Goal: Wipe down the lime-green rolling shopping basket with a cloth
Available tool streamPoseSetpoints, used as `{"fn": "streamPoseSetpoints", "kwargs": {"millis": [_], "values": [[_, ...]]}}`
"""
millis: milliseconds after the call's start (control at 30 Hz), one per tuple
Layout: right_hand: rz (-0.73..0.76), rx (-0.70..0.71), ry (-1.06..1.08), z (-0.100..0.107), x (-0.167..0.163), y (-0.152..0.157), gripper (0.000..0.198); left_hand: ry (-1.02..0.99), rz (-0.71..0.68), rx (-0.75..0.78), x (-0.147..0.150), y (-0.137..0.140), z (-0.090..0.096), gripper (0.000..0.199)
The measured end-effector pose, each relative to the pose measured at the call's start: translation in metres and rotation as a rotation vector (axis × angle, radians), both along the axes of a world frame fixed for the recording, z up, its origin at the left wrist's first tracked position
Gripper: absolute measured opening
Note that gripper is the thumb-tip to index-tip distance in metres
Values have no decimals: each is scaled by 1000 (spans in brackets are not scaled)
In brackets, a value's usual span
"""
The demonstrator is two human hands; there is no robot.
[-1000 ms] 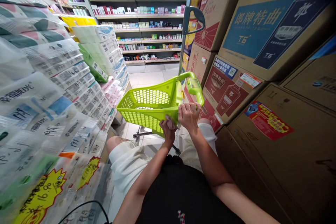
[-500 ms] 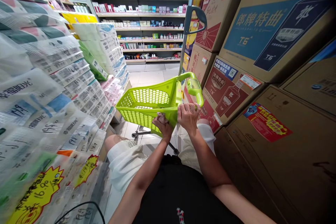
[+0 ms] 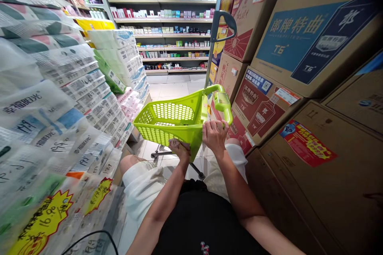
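Note:
A lime-green shopping cart (image 3: 167, 132) with a perforated basket stands right in front of me, between my knees. My left hand (image 3: 181, 153) is closed on a crumpled greyish-pink cloth (image 3: 184, 145), pressed against the near outer side of the basket below its rim. The palm side of that hand is hidden. My right hand (image 3: 214, 134) wraps over the basket's rear corner, just under the cart's green push handle (image 3: 222, 101). Its fingertips lie over the edge, and the thumb is hard to see. Only the basket's bare inside shows.
Stacked packs of tissue paper (image 3: 74, 75) rise on my left. Large cardboard cartons (image 3: 296, 36) stand piled on my right. A grey upright pole handle (image 3: 223, 28) stands behind the cart. Shelves of small boxed goods (image 3: 167, 22) line the back, beyond a tiled floor (image 3: 170, 87).
My left hand has slid left and slightly down along the basket's side with the cloth. My right hand keeps its hold on the corner. The whole view has shifted a little.

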State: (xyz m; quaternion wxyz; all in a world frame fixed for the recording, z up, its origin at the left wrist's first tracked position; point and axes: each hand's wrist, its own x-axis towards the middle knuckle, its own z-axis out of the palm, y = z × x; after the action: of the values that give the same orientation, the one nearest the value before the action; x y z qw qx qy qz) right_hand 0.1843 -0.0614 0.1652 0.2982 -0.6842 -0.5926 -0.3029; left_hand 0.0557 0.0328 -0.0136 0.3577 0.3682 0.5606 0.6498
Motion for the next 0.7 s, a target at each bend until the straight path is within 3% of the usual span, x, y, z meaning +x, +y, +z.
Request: {"fn": "streamPoseSetpoints", "kwargs": {"millis": [100, 267, 400, 567, 633, 700], "values": [[10, 11, 0, -1, 2, -1, 25, -102, 120, -110, -8, 0, -1, 20], [-46, 56, 21, 7, -3, -1, 28, -170, 323, 17, -35, 22, 27, 21], [-119, -77, 53, 19, -24, 17, 31, -269, 197, -39, -31, 19, 34, 31], [11, -281, -3, 23, -55, 47, 34, -300, 103, -106, -12, -11, 19, 45], [45, -370, 6, 21, -61, 51, 39, -298, 98, -65, -14, -9, 26, 40], [58, -448, 34, 18, -62, 49, 44, -265, 141, 9, -23, 6, 43, 35]]}}
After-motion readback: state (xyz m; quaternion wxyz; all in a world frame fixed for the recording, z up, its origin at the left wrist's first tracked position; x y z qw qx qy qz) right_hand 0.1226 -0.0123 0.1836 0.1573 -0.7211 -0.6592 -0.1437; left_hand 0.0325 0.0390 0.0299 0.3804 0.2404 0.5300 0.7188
